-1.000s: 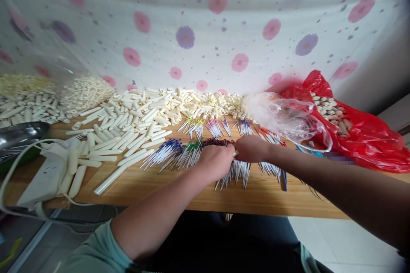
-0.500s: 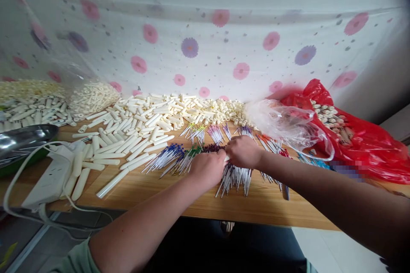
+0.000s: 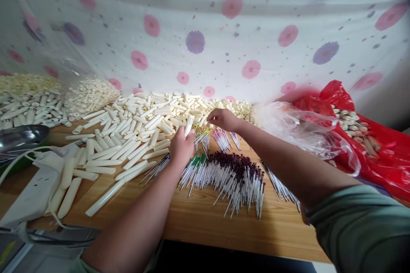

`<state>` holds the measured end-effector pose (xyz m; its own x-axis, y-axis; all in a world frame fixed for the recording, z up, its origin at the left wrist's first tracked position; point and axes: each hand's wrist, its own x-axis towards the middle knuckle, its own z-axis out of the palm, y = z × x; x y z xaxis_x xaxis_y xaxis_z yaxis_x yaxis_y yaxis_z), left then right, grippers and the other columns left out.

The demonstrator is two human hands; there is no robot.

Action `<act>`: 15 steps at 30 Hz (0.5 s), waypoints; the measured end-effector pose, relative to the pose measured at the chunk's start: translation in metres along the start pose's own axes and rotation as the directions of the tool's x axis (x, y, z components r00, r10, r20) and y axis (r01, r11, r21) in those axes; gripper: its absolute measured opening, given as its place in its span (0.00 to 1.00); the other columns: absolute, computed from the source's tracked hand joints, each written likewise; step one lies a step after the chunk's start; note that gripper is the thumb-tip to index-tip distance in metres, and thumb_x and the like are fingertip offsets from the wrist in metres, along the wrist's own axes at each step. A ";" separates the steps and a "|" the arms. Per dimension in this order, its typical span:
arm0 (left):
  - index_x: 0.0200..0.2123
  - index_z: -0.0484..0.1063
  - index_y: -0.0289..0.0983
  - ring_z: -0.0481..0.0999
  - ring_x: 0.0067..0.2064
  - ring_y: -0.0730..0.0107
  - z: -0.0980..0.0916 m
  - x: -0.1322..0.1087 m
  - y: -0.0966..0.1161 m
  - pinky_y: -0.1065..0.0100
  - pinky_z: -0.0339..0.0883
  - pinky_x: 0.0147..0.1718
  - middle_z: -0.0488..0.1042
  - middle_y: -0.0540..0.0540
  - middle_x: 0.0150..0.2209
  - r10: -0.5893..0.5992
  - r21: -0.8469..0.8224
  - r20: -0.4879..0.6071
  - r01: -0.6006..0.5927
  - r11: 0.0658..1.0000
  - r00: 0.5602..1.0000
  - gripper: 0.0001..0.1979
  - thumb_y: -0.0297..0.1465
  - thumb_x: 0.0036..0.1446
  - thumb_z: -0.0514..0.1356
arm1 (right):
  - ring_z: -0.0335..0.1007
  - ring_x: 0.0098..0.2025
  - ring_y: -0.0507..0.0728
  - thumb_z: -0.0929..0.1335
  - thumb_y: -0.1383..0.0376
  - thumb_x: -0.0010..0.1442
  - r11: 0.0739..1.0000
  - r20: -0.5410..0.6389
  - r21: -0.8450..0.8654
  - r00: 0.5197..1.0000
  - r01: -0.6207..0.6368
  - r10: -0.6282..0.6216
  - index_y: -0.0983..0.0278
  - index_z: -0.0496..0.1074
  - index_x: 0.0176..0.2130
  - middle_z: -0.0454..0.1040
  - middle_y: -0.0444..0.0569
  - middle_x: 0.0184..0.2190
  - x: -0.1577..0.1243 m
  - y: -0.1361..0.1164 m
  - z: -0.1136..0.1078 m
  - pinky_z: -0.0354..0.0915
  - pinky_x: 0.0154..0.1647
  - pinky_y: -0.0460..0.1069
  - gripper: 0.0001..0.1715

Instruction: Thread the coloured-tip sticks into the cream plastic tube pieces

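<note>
My left hand [image 3: 182, 147] is closed around a cream slotted pen barrel [image 3: 189, 125], which points up out of the fist. My right hand [image 3: 221, 119] is over the near edge of the cream pile, its bent fingers slightly apart and nothing visible in them. Just below its fingertips are yellow-tipped pen refills [image 3: 201, 135]. Pink-tipped refills [image 3: 221, 138] lie in front of it. Toward me spreads a thick heap of dark purple-tipped refills [image 3: 238, 170], with green-tipped refills [image 3: 197, 161] beside it. Blue-tipped refills [image 3: 156, 167] are partly hidden by my left forearm.
Cream pen barrels [image 3: 128, 123] cover the table's back and left. A clear bag of small cream parts [image 3: 91, 98], a metal bowl [image 3: 22, 136] and a white power strip [image 3: 32, 192] are on the left. A clear plastic bag [image 3: 288, 123] and red bag [image 3: 384, 149] occupy the right.
My hands were together over the dark purple-tipped refills; now they are apart. The left moved back and left with the barrel, the right back toward the cream pile. The view has shifted slightly.
</note>
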<state>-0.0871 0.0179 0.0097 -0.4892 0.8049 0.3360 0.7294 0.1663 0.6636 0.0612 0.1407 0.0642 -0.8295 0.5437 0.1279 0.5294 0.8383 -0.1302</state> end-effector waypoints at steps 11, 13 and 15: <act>0.31 0.67 0.37 0.65 0.25 0.71 0.005 0.007 -0.009 0.72 0.57 0.25 0.67 0.52 0.22 -0.096 -0.431 -0.027 0.075 0.899 0.995 0.11 0.40 0.51 0.57 | 0.66 0.45 0.57 0.63 0.72 0.58 0.965 0.171 -0.215 0.978 0.152 -0.116 0.67 0.75 0.37 0.73 0.55 0.41 0.033 0.019 0.064 0.60 0.40 0.47 0.11; 0.31 0.67 0.37 0.65 0.24 0.72 0.003 0.007 -0.008 0.73 0.56 0.24 0.66 0.53 0.21 -0.114 -0.446 -0.009 0.098 0.890 0.993 0.11 0.39 0.51 0.57 | 0.65 0.44 0.57 0.61 0.71 0.60 0.949 0.174 -0.245 0.972 0.197 -0.157 0.68 0.73 0.38 0.73 0.56 0.40 0.033 0.017 0.059 0.59 0.40 0.48 0.12; 0.31 0.67 0.37 0.64 0.23 0.73 0.001 0.007 -0.008 0.73 0.55 0.22 0.64 0.54 0.20 -0.136 -0.463 0.014 0.127 0.877 0.991 0.11 0.39 0.51 0.57 | 0.64 0.43 0.57 0.59 0.71 0.62 0.935 0.158 -0.270 0.968 0.230 -0.193 0.69 0.71 0.40 0.72 0.57 0.40 0.027 0.013 0.051 0.59 0.41 0.49 0.13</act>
<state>-0.0956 0.0230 0.0063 -0.5773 0.7824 0.2335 0.3567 -0.0156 0.9341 0.0368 0.1639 0.0160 -0.9334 0.3588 -0.0063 0.3524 0.9197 0.1731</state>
